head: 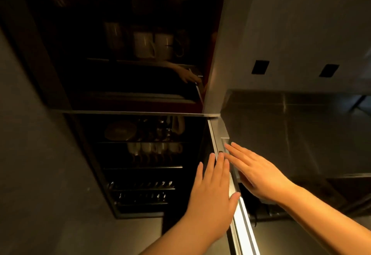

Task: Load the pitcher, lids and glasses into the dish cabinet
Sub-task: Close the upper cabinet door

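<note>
Both hands (232,176) flat on upright cabinet door (230,174).

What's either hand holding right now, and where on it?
Nothing is gripped. The left hand and right hand lie flat, fingers straight, against the metal edge of the cabinet door, apparently pushing it.
</note>
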Action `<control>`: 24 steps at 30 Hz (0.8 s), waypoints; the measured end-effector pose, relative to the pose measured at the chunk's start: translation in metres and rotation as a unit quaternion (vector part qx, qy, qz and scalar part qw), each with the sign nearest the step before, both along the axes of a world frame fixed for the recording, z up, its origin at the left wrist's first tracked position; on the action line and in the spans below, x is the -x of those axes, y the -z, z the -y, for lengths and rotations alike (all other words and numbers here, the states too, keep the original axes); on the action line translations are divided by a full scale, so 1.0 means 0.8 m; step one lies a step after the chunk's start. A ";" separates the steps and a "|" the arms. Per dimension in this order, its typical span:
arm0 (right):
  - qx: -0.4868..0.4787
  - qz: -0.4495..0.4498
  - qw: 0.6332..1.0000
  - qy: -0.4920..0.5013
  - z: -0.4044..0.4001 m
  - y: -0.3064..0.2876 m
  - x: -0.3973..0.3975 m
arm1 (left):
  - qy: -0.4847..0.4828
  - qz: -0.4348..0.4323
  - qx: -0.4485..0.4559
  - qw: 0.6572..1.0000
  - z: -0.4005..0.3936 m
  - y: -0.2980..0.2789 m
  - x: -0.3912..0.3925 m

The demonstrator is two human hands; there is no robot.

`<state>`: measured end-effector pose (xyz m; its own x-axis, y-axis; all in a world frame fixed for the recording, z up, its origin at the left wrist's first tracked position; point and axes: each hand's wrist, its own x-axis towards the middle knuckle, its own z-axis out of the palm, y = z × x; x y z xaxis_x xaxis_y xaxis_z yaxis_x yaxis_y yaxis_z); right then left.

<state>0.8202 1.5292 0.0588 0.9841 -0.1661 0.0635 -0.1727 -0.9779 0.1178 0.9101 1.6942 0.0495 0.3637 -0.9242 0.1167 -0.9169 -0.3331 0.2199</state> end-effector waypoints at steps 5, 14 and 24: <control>-0.022 0.006 1.000 -0.010 0.003 0.032 0.009 | -0.024 -0.016 -0.036 0.999 0.011 0.025 0.032; -0.108 0.055 0.993 0.001 -0.003 0.055 0.010 | -0.045 -0.069 -0.023 0.996 0.012 0.029 0.043; -0.176 0.101 0.979 0.015 -0.021 0.060 0.003 | -0.028 -0.101 -0.009 0.995 0.001 0.023 0.030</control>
